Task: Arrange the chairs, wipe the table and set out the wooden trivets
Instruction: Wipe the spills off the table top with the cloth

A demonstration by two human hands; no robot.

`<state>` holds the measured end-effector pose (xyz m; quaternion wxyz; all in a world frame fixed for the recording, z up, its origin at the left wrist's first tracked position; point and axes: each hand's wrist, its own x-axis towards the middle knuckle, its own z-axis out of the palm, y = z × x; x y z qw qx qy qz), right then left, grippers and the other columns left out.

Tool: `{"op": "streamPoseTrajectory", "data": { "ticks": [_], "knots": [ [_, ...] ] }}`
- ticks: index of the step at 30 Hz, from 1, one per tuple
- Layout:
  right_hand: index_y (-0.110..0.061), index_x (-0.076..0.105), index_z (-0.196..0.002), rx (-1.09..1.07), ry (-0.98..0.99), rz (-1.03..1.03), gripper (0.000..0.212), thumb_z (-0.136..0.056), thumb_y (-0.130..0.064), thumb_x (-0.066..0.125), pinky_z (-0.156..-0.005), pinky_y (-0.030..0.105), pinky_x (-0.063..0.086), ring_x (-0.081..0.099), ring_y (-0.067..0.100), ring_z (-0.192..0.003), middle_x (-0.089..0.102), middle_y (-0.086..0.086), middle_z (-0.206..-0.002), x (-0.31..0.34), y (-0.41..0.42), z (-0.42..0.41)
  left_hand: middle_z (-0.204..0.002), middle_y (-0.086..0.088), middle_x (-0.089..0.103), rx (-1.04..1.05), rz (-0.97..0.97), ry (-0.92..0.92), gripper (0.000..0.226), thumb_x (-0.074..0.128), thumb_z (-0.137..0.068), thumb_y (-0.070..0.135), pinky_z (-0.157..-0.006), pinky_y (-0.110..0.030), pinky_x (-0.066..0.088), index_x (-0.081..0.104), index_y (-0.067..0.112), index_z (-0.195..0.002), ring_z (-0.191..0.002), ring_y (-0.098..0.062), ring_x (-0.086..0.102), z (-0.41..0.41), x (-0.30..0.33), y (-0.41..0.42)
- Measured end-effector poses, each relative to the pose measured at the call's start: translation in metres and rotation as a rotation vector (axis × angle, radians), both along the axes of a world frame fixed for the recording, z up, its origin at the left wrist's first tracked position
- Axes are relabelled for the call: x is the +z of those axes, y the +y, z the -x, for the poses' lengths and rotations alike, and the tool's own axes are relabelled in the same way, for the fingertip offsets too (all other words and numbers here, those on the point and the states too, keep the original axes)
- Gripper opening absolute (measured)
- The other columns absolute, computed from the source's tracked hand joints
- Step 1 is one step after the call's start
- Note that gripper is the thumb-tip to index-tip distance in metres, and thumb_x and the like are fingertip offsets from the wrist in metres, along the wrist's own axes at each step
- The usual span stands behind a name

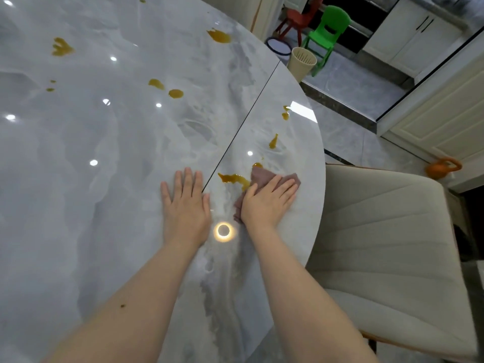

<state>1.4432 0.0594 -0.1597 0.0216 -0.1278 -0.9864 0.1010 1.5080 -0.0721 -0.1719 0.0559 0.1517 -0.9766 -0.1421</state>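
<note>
A: The cloth (264,180) is pressed flat under the right hand (265,203), close to the right edge of the worktop (104,205). The fingers (284,188) are laid out straight and slightly spread on it; nothing is being pinched.

B: And the left hand (186,208) is set palm-down on the bare stone just beside it, fingers straight and close together. A brace, it would seem.

A: An amber spill (234,178) is touched by the cloth's left edge. More spills (273,141) are seen farther along the right edge, and others (167,87) toward the middle and the far side.

B: So the wiping is judged to be barely under way. How should this stroke be handled?

A: Pressure should be kept even across the whole palm, and the cloth drawn through the puddle in one direction, so the liquid is gathered rather than smeared. The seam (235,142) running across the worktop deserves a pass along its length, since liquid could be pushed into it.

B: The cloth would probably need refolding to a clean face before the far spots are taken.

A: The chair (387,244) is tucked at the right edge. No trivets are in view.
</note>
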Motion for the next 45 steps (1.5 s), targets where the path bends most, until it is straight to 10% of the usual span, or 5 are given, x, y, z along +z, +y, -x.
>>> {"op": "streamPoseTrajectory", "data": {
  "ticks": [15, 22, 29, 38, 45],
  "knots": [
    [-0.005, 0.035, -0.145, 0.922, -0.039, 0.019, 0.065, -0.083, -0.023, 0.028, -0.119, 0.027, -0.001, 0.019, 0.025, -0.144, 0.028, 0.015, -0.153, 0.007, 0.043, 0.0, -0.152, -0.01, 0.033, -0.013, 0.044, -0.016, 0.056, 0.02, -0.096, 0.032, -0.113, -0.052, 0.009, 0.033, 0.01, -0.145, -0.141, -0.03, 0.028, 0.003, 0.0, -0.002],
    [-0.01, 0.023, -0.15, 0.595, -0.068, -0.041, 0.072, -0.08, -0.028, 0.021, -0.119, 0.031, -0.002, 0.006, 0.024, -0.148, 0.013, 0.014, -0.158, 0.01, 0.009, 0.06, -0.153, -0.009, 0.029, -0.012, 0.037, -0.005, 0.056, 0.02, -0.096, 0.032, -0.115, -0.053, 0.011, 0.03, 0.009, -0.146, -0.143, -0.029, 0.024, 0.003, -0.001, -0.001],
    [-0.011, 0.038, -0.144, 1.067, -0.075, -0.001, 0.062, -0.084, -0.025, 0.032, -0.118, 0.031, 0.006, 0.021, 0.022, -0.144, 0.028, 0.011, -0.154, 0.006, 0.007, -0.003, -0.154, -0.01, 0.026, -0.029, 0.042, -0.052, 0.066, 0.013, -0.087, 0.028, -0.117, -0.052, 0.011, 0.029, 0.005, -0.147, -0.144, -0.027, 0.021, 0.001, 0.003, -0.004],
    [-0.013, 0.024, -0.15, 0.747, -0.068, -0.072, 0.071, -0.082, -0.033, 0.014, -0.117, 0.029, -0.003, 0.008, 0.023, -0.148, 0.014, 0.011, -0.158, 0.008, 0.005, 0.043, -0.156, -0.008, 0.021, -0.034, 0.027, -0.062, 0.066, 0.013, -0.087, 0.027, -0.117, -0.051, 0.005, 0.024, 0.006, -0.148, -0.145, -0.026, 0.016, 0.001, 0.002, -0.003],
    [-0.012, 0.031, -0.147, 1.058, -0.089, -0.037, 0.062, -0.087, -0.028, 0.031, -0.119, 0.033, 0.005, 0.015, 0.021, -0.146, 0.022, 0.01, -0.156, 0.009, 0.04, -0.035, -0.156, -0.006, 0.022, -0.024, -0.118, 0.015, 0.071, 0.007, -0.082, 0.027, -0.119, -0.045, -0.001, 0.026, 0.008, -0.148, -0.146, -0.022, 0.013, 0.002, 0.005, -0.006]
  ]
}}
